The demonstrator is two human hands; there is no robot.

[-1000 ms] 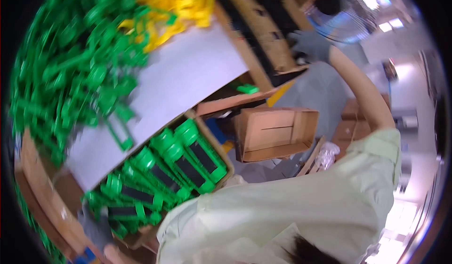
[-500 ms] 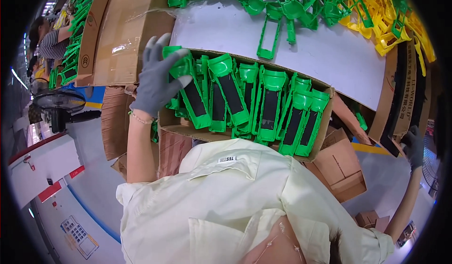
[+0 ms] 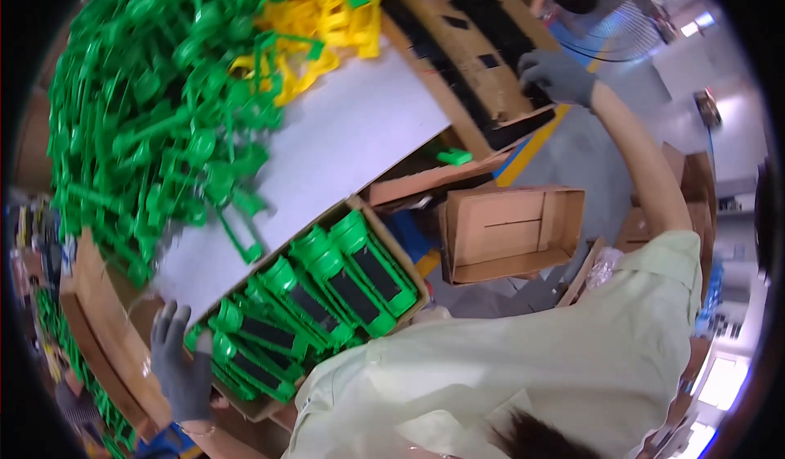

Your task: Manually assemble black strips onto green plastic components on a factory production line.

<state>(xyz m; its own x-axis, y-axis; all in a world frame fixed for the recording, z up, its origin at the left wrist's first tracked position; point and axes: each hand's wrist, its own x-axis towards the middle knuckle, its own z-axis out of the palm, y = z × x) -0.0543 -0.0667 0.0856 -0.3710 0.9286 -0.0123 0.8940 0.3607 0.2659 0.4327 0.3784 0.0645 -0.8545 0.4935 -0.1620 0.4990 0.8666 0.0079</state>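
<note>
My left hand (image 3: 178, 365), in a grey glove, is at the left end of an open cardboard box (image 3: 396, 243). Its fingers are stretched and its thumb stands apart beside a green plastic housing. Several green housings (image 3: 314, 250) lie side by side in this box, many with a black strip along the middle. Far to the right, my gloved right hand (image 3: 558, 76) is at the edge of a cardboard holder (image 3: 466, 50) bearing black strips. Its fingers curl down at a dark strip there; whether they pinch one is hidden.
A large heap of green plastic frames (image 3: 163, 123) covers the far left of the white tabletop (image 3: 352, 123), with yellow plastic parts (image 3: 327, 29) beside it. An empty cardboard box (image 3: 517, 234) sits lower right of the table. A fan (image 3: 625, 33) stands at the far right.
My view has turned to the right. My right hand has come up to the black strips from lower beside the holder. My left hand stays at the box's left end, its fingers now straighter.
</note>
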